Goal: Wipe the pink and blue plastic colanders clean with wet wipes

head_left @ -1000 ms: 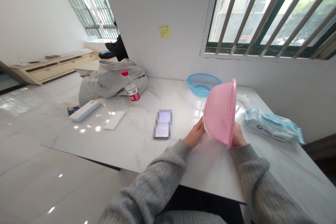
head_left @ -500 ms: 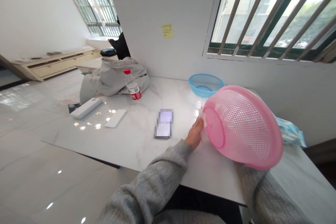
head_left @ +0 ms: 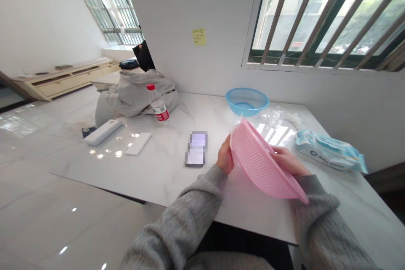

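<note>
A pink plastic basket [head_left: 257,162] with mesh sides is held up over the table, tilted on its edge. My left hand [head_left: 225,156] is closed at its left side, pressing a thin white wipe [head_left: 234,128] to the outside; part of the wipe is hidden. My right hand [head_left: 289,161] reaches over the rim into the hollow and grips the basket; its fingertips are out of sight. Behind the basket stands a blue plastic basket [head_left: 232,104]. A pack of wet wipes [head_left: 330,149] lies to the right of my right hand.
On the white marbled table [head_left: 171,177] lies a blurred-out phone [head_left: 196,149]. Further left are a white slab [head_left: 138,144], a white oblong case [head_left: 103,132], a red-capped bottle [head_left: 160,112] and a grey cloth bag [head_left: 136,93]. Clear plastic film [head_left: 278,116] lies near the wall.
The pink basket has turned, so its side now faces me instead of its underside, and it has shifted left. My right hand, hidden before, now shows on it. My left hand moved slightly left.
</note>
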Tool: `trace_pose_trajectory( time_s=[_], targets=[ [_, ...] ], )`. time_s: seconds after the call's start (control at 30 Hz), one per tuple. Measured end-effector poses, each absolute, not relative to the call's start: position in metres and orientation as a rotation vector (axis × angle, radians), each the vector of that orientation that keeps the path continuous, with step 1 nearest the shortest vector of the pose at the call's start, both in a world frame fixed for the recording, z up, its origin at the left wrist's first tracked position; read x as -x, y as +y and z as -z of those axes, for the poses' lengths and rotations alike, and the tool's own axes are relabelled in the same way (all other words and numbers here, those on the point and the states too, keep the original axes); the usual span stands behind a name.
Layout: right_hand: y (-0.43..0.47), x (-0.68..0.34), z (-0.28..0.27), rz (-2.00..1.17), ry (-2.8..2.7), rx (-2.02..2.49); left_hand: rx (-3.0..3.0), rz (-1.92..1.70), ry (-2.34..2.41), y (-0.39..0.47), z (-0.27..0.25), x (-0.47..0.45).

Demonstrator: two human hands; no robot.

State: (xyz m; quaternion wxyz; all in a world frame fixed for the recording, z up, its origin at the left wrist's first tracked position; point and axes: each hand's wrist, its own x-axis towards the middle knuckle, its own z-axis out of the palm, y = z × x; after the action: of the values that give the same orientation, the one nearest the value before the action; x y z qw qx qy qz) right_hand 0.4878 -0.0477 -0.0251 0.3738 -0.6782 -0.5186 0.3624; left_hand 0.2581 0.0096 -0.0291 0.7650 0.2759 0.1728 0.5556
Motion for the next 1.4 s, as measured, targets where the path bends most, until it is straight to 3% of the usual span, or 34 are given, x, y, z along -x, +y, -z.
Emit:
trace_pose_trajectory(
  time_s=[0.07, 0.23, 0.33, 0.53, 0.7, 1.13, 1.4],
  targets=[
    [-0.046, -0.497, 0.029, -0.888, -1.222, 1.812, -0.735, -1.281, 0.373, 0.012, 0.028, -0.253],
    [-0.041, -0.518, 0.045, -0.287, -0.909, 1.909, -1.115, -1.348, 0.433, 0.004, 0.023, -0.246],
    [-0.038, -0.517, 0.051, -0.106, -0.788, 1.858, -1.285, -1.332, 0.425, -0.004, 0.020, -0.246],
    [-0.032, -0.492, 0.049, -0.576, -0.476, 1.431, -1.335, -1.245, 0.466, -0.010, 0.031, -0.258],
    [-0.031, -0.478, 0.049, -0.759, -0.554, 1.283, -1.168, -1.103, 0.485, -0.007, 0.045, -0.267],
    [-0.039, -0.458, 0.034, -0.948, -0.873, 1.144, -0.675, -1.019, 0.445, -0.004, 0.039, -0.268],
    [-0.035, -0.468, 0.035, -0.759, -0.728, 1.091, -0.585, -1.062, 0.539, 0.003, 0.046, -0.266]
  ],
)
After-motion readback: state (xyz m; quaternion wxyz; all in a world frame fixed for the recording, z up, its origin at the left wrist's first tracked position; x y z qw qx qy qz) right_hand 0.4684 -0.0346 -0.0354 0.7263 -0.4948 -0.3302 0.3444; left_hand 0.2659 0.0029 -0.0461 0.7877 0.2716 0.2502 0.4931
